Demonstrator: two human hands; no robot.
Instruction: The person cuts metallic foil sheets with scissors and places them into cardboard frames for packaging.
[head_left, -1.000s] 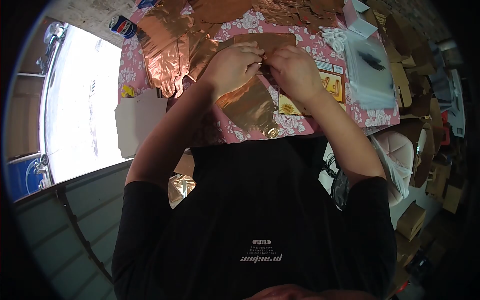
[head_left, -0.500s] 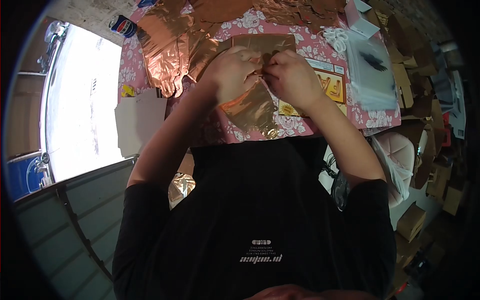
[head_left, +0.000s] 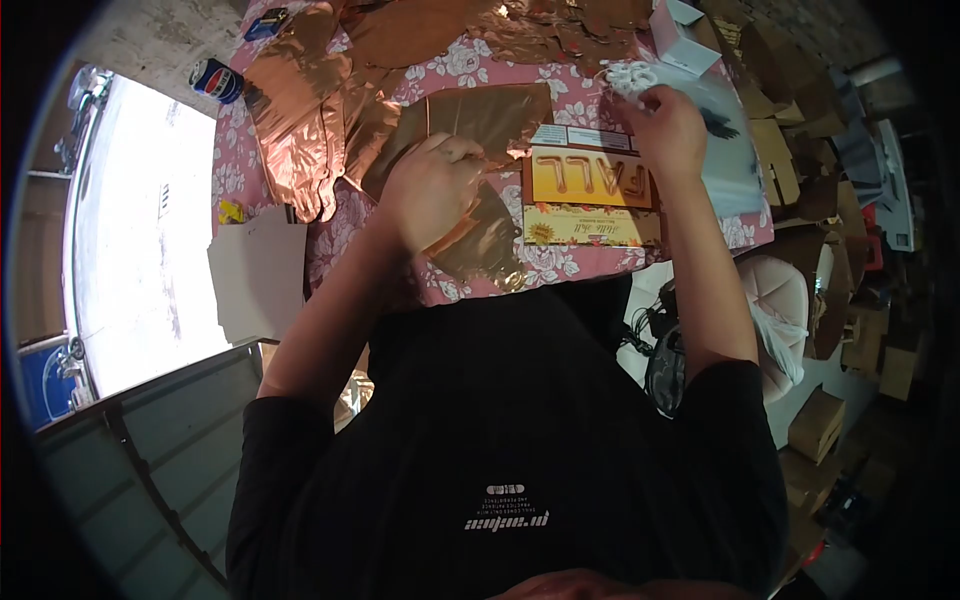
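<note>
My left hand (head_left: 432, 190) is closed on a flat, uninflated copper-coloured foil balloon (head_left: 490, 115), whose lower part (head_left: 485, 245) hangs toward the table's front edge. Up at the right, my right hand (head_left: 670, 130) has its fingers curled together at the edge of a white looped cord bundle (head_left: 628, 76); what is between the fingertips is hidden. Between the hands lies a yellow and orange printed card (head_left: 590, 180) showing the letters FALL upside down.
More copper foil balloons (head_left: 295, 125) cover the table's left and far side. A stack of clear plastic bags (head_left: 735, 170) lies at the right, with a white box (head_left: 685, 38) behind. A soda can (head_left: 216, 80) stands at the far left, cardboard (head_left: 258, 275) nearer.
My right hand has left the foil balloon and moved right and away from me to the white cord bundle, uncovering the printed card. My left hand stays on the balloon.
</note>
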